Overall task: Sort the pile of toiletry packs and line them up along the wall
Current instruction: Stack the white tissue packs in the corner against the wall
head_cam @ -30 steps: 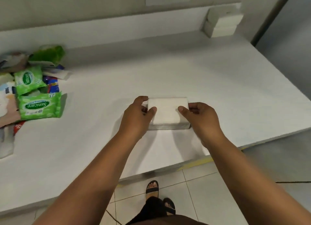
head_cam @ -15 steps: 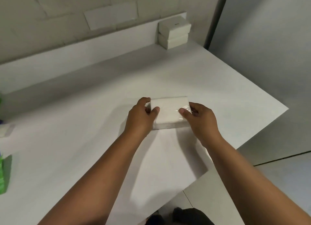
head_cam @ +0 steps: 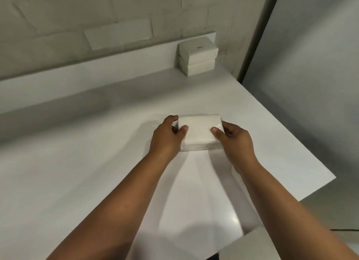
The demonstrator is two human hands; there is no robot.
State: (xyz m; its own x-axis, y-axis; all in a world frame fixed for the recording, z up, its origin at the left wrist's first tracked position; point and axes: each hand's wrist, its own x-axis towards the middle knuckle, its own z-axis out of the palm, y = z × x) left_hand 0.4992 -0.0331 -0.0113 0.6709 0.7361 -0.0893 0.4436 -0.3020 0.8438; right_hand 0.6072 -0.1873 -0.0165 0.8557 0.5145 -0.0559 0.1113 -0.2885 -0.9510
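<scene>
A white tissue pack (head_cam: 199, 130) in clear wrap is held between both hands just above the white table (head_cam: 77, 162). My left hand (head_cam: 167, 136) grips its left end, thumb on top and fingers curled round the far edge. My right hand (head_cam: 233, 139) grips the right end the same way. Two more white packs (head_cam: 197, 55) lie stacked against the low white wall ledge at the table's far right corner. The pile of other packs is out of view to the left.
The table's right edge (head_cam: 291, 139) runs diagonally close to my right hand, with a grey panel beyond it. A raised white ledge (head_cam: 87, 79) runs along the back below the block wall.
The view has swung right, so the green packs at the left have left the frame. Both hands still hold the white pack, now nearer the stacked packs at the far corner.
</scene>
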